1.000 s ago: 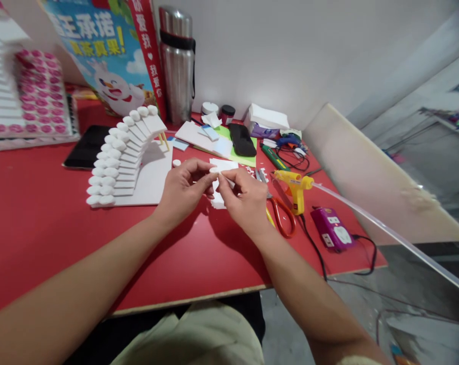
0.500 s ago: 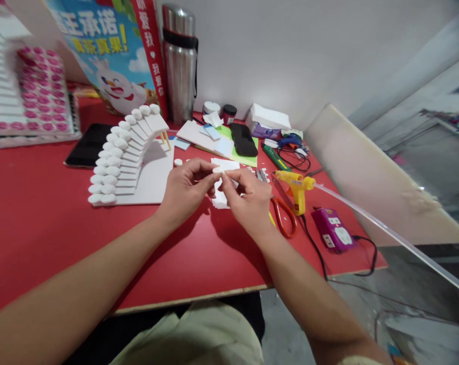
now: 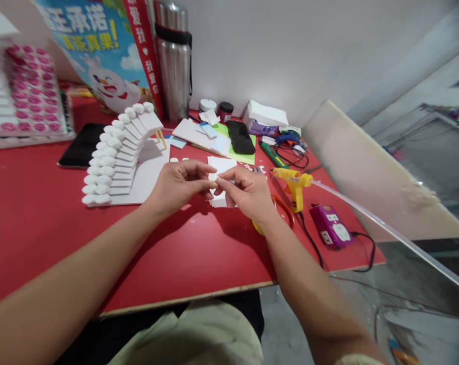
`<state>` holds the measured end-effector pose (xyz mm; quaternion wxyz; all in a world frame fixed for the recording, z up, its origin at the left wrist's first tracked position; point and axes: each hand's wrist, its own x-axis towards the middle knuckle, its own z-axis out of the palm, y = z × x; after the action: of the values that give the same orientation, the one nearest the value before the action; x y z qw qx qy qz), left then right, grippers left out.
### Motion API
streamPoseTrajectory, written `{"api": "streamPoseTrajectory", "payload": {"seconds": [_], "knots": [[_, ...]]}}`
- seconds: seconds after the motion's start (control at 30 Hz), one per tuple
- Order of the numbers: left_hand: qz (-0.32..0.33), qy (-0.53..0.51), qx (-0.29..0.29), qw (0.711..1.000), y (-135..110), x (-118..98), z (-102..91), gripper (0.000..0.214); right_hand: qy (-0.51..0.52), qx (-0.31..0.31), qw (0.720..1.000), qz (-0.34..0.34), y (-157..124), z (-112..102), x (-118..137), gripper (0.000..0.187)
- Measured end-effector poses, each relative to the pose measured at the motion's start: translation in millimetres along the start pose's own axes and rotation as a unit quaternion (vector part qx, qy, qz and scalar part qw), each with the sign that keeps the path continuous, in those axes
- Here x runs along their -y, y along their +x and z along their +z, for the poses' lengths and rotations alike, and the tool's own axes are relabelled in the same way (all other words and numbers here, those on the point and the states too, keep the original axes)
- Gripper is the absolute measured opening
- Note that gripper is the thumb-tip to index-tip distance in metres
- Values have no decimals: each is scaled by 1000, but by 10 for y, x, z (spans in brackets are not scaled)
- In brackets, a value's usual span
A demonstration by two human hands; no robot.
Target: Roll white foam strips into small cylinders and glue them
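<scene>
Over the red table, my left hand (image 3: 181, 185) and my right hand (image 3: 250, 193) meet at the fingertips, both closed in a pinch. Between them shows a small white oval piece (image 3: 213, 177), partly hidden by the fingers. Beneath the hands lies white paper (image 3: 222, 163). To the left stands a white curved model staircase (image 3: 123, 171) on a flat base, its outer side lined with similar white ovals. A couple of loose ovals (image 3: 174, 160) lie just behind my left hand. Orange-handled scissors (image 3: 286, 210) lie partly behind my right wrist.
A yellow glue gun (image 3: 295, 185) with a long clear stick stands at right, near a purple power socket (image 3: 331, 226). Behind are a black phone-like object (image 3: 240, 137), a green pen-like tool (image 3: 273, 154), a steel flask (image 3: 173, 66) and a printed bag (image 3: 100, 56).
Both hands stay together at the white oval piece, with their fingers shifted slightly and more of the oval covered. My right hand now hides more of the scissors. The view has moved a little.
</scene>
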<state>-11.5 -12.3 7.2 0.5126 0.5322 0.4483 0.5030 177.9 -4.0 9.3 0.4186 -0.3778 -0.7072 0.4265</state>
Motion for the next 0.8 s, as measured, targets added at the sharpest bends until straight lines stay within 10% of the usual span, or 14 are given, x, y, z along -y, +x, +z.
{"api": "streamPoseTrajectory", "payload": {"seconds": [0.43,0.8], "knots": [[58,34,-52,996,-32,89,62,20,-8,-7,1000,-6,4,21,-48,31],[63,57,-11,996,21,62,-16,23,124,-33,984,124,81,0,8,47]]}}
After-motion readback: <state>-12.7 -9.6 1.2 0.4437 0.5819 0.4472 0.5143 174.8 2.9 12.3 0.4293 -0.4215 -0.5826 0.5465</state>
